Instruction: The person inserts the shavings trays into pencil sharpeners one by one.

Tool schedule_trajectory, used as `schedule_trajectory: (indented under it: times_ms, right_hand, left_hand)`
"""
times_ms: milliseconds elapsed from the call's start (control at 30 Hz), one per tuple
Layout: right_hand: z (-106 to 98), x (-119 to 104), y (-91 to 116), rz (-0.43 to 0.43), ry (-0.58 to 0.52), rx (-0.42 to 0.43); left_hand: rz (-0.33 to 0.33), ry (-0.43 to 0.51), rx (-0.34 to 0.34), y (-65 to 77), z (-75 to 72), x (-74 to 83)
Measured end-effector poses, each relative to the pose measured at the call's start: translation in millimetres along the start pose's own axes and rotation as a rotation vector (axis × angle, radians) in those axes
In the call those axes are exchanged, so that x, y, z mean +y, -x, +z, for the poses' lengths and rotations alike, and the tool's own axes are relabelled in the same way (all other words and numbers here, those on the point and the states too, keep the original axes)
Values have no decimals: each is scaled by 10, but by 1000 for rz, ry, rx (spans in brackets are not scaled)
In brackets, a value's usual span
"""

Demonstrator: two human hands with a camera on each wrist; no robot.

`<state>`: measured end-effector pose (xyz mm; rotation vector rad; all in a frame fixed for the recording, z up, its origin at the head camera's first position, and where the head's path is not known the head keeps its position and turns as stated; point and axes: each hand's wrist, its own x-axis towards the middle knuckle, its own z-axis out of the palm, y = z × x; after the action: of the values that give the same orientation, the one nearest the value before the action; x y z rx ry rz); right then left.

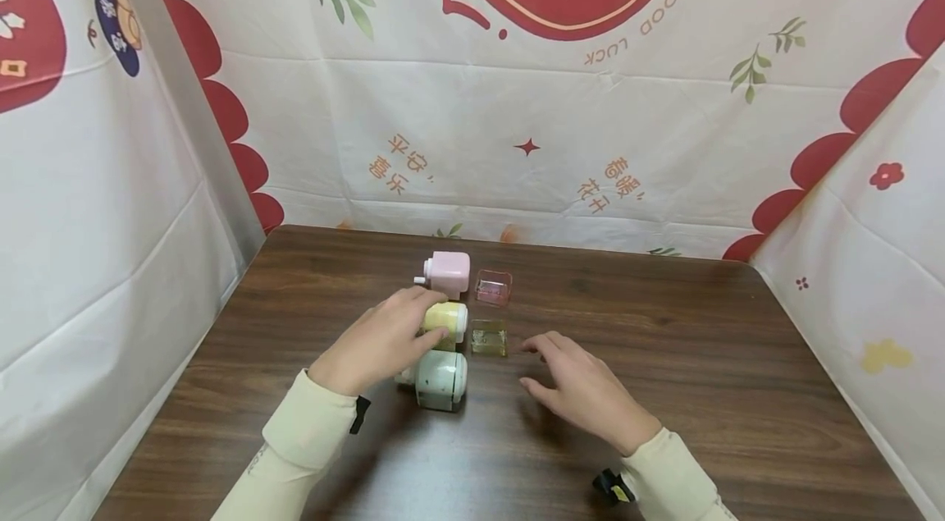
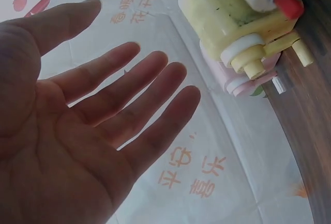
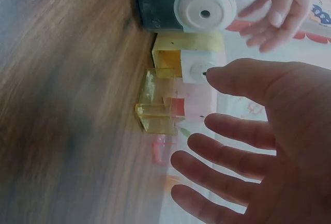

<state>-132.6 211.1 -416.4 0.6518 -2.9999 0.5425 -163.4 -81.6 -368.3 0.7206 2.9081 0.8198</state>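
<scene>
Three crank pencil sharpeners stand in a row: a pink sharpener at the back, a yellow sharpener in the middle, a pale green sharpener in front. My left hand hovers over the yellow one, partly hiding it; the left wrist view has its fingers spread, holding nothing. A clear yellow shavings drawer lies out on the table, right of the yellow sharpener. To the right of that drawer is my right hand, fingers apart and holding nothing. The yellow sharpener's drawer slot gapes in the right wrist view.
A clear pink drawer lies beside the pink sharpener. The sharpeners' cranks point left; the green one's crank has a red knob. Printed white cloth hangs behind the dark wooden table and along both sides.
</scene>
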Motion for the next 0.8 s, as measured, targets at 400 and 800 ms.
schedule_trajectory:
  times_ms: [400,800]
  right_hand:
    - [63,-58,-23,-68,34,17]
    - [64,-74,-37,-95,32,29]
  left_hand:
    - [-8,-37,-148,-419,-78,-109]
    - [87,-177,-270,-730,127,-193]
